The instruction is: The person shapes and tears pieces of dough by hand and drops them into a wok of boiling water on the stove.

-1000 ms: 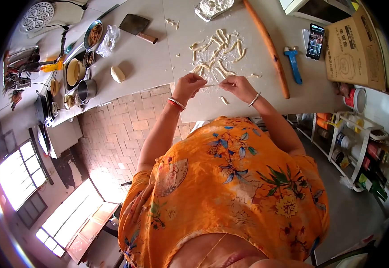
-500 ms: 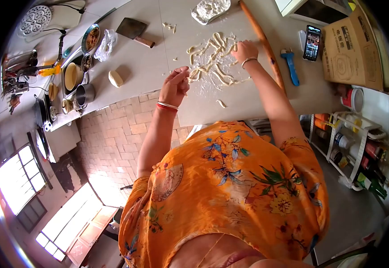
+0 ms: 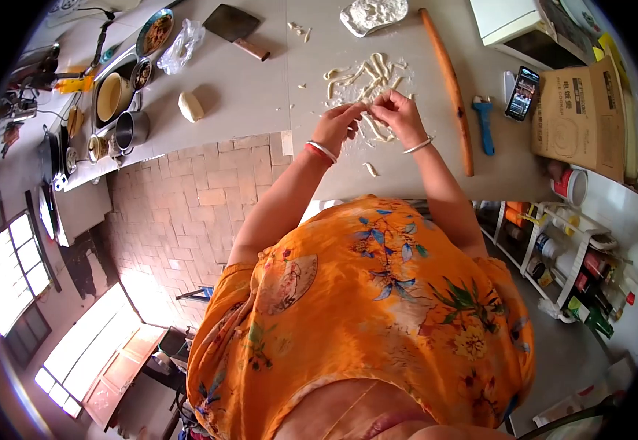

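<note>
Strips of white dough (image 3: 377, 70) lie in a loose, floury pile on the table in front of me. My left hand (image 3: 339, 128) and my right hand (image 3: 401, 119) meet over the near side of this pile. Both are closed in a pinch, fingertips nearly touching, on a strip of dough that the fingers mostly hide. Just below the hands, more dough strips (image 3: 379, 130) rest on the floured surface. A short dough piece (image 3: 371, 169) lies apart, closer to the table's front edge.
Right of the dough lie a long wooden rolling pin (image 3: 448, 81) and a blue-handled peeler (image 3: 484, 128). Behind are a tray of flour (image 3: 372, 15) and a cleaver (image 3: 232, 26). A dough lump (image 3: 190, 107) sits left, near pots (image 3: 132, 132). A phone (image 3: 522, 94) leans by a cardboard box (image 3: 579, 121).
My right hand has come left and nearer from the pile's right side, and my left hand has moved right to meet it. The dough pile looks smaller; the view has shifted slightly.
</note>
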`<state>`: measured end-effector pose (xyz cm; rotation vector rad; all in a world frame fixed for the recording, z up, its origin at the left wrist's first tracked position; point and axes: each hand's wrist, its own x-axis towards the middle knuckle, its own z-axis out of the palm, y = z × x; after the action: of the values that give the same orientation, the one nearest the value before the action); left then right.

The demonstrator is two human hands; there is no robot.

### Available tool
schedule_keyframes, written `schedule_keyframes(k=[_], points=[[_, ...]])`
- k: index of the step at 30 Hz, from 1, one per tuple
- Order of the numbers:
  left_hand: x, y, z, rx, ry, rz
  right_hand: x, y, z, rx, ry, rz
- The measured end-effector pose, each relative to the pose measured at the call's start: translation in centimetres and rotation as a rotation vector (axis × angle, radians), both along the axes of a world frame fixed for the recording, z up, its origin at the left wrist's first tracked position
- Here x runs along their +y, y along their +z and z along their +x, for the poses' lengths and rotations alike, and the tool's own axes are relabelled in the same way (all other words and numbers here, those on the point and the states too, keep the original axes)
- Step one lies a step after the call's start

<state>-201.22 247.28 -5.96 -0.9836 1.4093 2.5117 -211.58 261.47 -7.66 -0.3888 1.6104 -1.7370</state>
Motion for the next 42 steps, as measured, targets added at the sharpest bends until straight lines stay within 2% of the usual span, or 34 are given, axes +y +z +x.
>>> schedule_keyframes(k=[2, 6, 10, 14, 17, 24, 32, 35, 38, 39, 42], points=[[-0.4, -0.5, 0.1, 0.004, -0.011, 0.022, -0.6, 1.1, 1.2, 0.018, -0.002, -0.075], [-0.2, -1.2, 0.3, 0.054, 0.117, 0.098, -0.8, 0.1, 2.7, 0.106, -0.008, 0.002], [-0.1, -1.9, 0.7, 0.080, 0.261, 0.157, -0.3, -0.2, 4.0, -0.013, -0.012, -0.032], [-1.2, -2.0, 1.2, 0.113, 0.304, 0.135, 0.2, 0.0, 4.8, -0.094, 0.015, 0.064], [-2.0, -2.0, 1.5, 0.142, 0.370, 0.123, 0.3, -0.5, 5.3, -0.187, -0.045, -0.023], [-3.7, -0.1, 2.1, 0.161, 0.481, 0.123, 0.3, -0.5, 5.9, -0.210, 0.001, -0.054], [-5.3, 0.7, 3.2, 0.187, 0.385, 0.039, 0.7, -1.6, 6.1, -0.051, 0.093, 0.028], [-5.0, 2.3, 3.3, 0.174, 0.319, -0.002, 0.0, -1.1, 5.9, 0.493, -0.039, 0.203], [-4.4, 3.7, 3.1, 0.216, 0.162, -0.053, -1.4, 2.1, 5.2, 0.321, 0.049, 0.092], [-4.4, 4.1, 3.2, 0.217, 0.108, -0.054, -2.0, 3.8, 4.9, 0.350, 0.141, 0.096], [-4.7, 4.6, 3.4, 0.239, -0.046, -0.039, -3.8, 5.9, 4.2, 0.296, 0.206, 0.000]])
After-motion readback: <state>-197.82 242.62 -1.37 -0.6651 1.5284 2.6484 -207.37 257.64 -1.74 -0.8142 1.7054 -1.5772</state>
